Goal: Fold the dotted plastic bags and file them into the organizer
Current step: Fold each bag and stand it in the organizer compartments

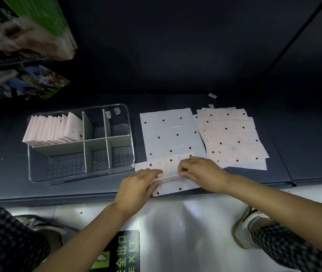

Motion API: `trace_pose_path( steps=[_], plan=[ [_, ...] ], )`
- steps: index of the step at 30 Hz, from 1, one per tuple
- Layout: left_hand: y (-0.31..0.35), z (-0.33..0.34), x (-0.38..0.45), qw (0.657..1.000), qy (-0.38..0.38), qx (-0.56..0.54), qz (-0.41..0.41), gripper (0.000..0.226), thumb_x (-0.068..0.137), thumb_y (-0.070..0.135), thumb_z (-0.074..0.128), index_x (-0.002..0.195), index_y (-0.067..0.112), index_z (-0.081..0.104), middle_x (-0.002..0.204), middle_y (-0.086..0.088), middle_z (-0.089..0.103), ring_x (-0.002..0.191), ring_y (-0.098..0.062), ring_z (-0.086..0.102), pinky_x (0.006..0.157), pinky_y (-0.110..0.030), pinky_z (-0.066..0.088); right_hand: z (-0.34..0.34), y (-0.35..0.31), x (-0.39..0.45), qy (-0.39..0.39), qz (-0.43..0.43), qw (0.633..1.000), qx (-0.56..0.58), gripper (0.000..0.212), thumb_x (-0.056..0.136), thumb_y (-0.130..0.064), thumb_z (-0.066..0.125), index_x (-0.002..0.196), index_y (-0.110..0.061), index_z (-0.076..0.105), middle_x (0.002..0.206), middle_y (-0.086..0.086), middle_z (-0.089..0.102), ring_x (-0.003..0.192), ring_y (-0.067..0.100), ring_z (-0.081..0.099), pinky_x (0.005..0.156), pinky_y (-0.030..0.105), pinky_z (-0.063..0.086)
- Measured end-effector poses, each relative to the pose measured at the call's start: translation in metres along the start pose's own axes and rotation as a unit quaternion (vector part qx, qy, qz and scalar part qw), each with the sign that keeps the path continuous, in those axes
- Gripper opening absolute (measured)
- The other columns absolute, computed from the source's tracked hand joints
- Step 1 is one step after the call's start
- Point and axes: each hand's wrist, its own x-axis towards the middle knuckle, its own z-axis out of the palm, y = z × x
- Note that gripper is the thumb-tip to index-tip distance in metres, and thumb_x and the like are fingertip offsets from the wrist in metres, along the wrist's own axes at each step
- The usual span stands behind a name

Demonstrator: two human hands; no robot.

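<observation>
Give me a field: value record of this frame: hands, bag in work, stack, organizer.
left hand: fingers flat, pressing the near edge of the bag
right hand: pinching the folded edge of the same bag
bag in work: spread flat on the shelf, near end being folded
unfolded stack: right of the bag in work, loosely fanned
organizer: clear, grey dividers, left of the bag in work
folded bags: upright row in the organizer's far-left compartment
other compartments: no bags visible
</observation>
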Motion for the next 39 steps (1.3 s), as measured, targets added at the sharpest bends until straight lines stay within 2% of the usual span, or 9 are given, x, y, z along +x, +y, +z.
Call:
trace_pose_path(
  steps=[6, 15, 21, 25, 28, 30, 33, 35, 39],
  plan=[
    [-0.001, 0.002, -0.001, 0.99, 0.089, 0.092, 0.063, 0.04, 0.082, 0.018, 0.069, 0.12, 0.013, 0.061, 0.125, -0.007, 0.059, 0.119, -0.025, 0.05, 0.104, -0.04, 0.038, -0.009, 0.003, 0.049, -0.017, 0.069, 0.997, 0.032, 0.016, 0.097, -0.021, 0.046, 0.103, -0.013, 0.058, 0.103, -0.002, 0.062, 0.1, 0.017, 0.05, 0.08, 0.031, 0.041],
    [-0.01, 0.039, -0.018, 0.972, -0.123, 0.19, 0.067, 0.065, 0.079, 0.051, 0.068, 0.132, 0.015, 0.056, 0.14, -0.002, 0.051, 0.13, -0.022, 0.046, 0.103, -0.045, 0.042, 0.008, 0.01, 0.077, -0.086, 0.101, 0.991, 0.025, 0.033, 0.089, -0.028, 0.062, 0.119, -0.015, 0.054, 0.12, 0.004, 0.051, 0.112, 0.02, 0.047, 0.089, 0.032, 0.043],
    [-0.025, 0.049, -0.02, 0.957, -0.199, 0.206, 0.05, 0.07, 0.092, 0.064, 0.021, 0.151, 0.029, 0.004, 0.158, -0.004, -0.004, 0.143, -0.037, -0.005, 0.114, -0.058, 0.001, 0.019, 0.005, 0.085, -0.099, 0.114, 0.988, 0.017, 0.034, 0.084, -0.025, 0.068, 0.113, -0.015, 0.053, 0.115, 0.005, 0.053, 0.107, 0.022, 0.05, 0.084, 0.031, 0.042],
    [-0.029, 0.052, -0.019, 0.953, -0.226, 0.201, 0.03, 0.071, 0.091, 0.067, 0.017, 0.142, 0.039, -0.023, 0.151, -0.008, -0.031, 0.137, -0.036, -0.032, 0.113, -0.05, -0.019, 0.017, 0.005, 0.094, -0.145, 0.114, 0.982, -0.032, 0.028, 0.085, -0.03, 0.065, 0.108, -0.016, 0.056, 0.107, 0.004, 0.054, 0.105, 0.022, 0.044, 0.077, 0.028, 0.032],
    [-0.026, 0.049, -0.021, 0.958, -0.215, 0.186, 0.021, 0.069, 0.092, 0.066, 0.02, 0.145, 0.039, -0.016, 0.153, -0.005, -0.027, 0.139, -0.033, -0.029, 0.112, -0.05, -0.021, 0.014, 0.002, 0.095, -0.163, 0.113, 0.98, -0.024, 0.021, 0.086, -0.027, 0.063, 0.103, -0.015, 0.059, 0.1, 0.001, 0.044, 0.097, 0.018, 0.039, 0.077, 0.029, 0.033],
    [-0.024, 0.043, -0.021, 0.976, -0.171, 0.136, 0.006, 0.064, 0.094, 0.06, 0.029, 0.15, 0.034, 0.01, 0.159, -0.002, -0.006, 0.144, -0.031, -0.016, 0.114, -0.048, -0.016, 0.011, 0.001, 0.092, -0.161, 0.122, 0.979, 0.018, 0.015, 0.089, -0.022, 0.06, 0.1, -0.014, 0.056, 0.101, 0.003, 0.046, 0.091, 0.019, 0.044, 0.073, 0.029, 0.036],
    [-0.012, 0.027, -0.017, 1.0, -0.01, 0.014, -0.013, 0.044, 0.091, 0.038, 0.057, 0.13, 0.017, 0.055, 0.141, -0.007, 0.046, 0.138, -0.03, 0.032, 0.115, -0.045, 0.02, 0.0, -0.002, 0.079, -0.128, 0.153, 0.977, 0.068, 0.015, 0.09, -0.025, 0.057, 0.1, -0.017, 0.05, 0.098, 0.003, 0.055, 0.095, 0.022, 0.048, 0.077, 0.031, 0.037],
    [-0.003, 0.015, -0.01, 0.993, 0.088, -0.053, -0.049, 0.03, 0.09, 0.029, 0.062, 0.117, 0.016, 0.061, 0.125, -0.001, 0.055, 0.121, -0.02, 0.046, 0.102, -0.033, 0.036, -0.01, -0.001, 0.063, -0.076, 0.194, 0.968, 0.14, 0.023, 0.089, -0.025, 0.06, 0.109, -0.017, 0.053, 0.098, -0.001, 0.056, 0.102, 0.019, 0.049, 0.088, 0.033, 0.037],
    [0.025, -0.009, 0.012, 0.915, 0.104, -0.306, -0.242, 0.026, 0.092, 0.027, 0.058, 0.117, 0.02, 0.057, 0.115, 0.007, 0.053, 0.103, -0.011, 0.051, 0.086, -0.022, 0.043, -0.029, -0.013, 0.024, 0.038, 0.253, 0.827, 0.5, 0.009, 0.09, -0.014, 0.062, 0.098, -0.012, 0.063, 0.091, 0.002, 0.071, 0.08, 0.019, 0.067, 0.07, 0.031, 0.055]
  ],
)
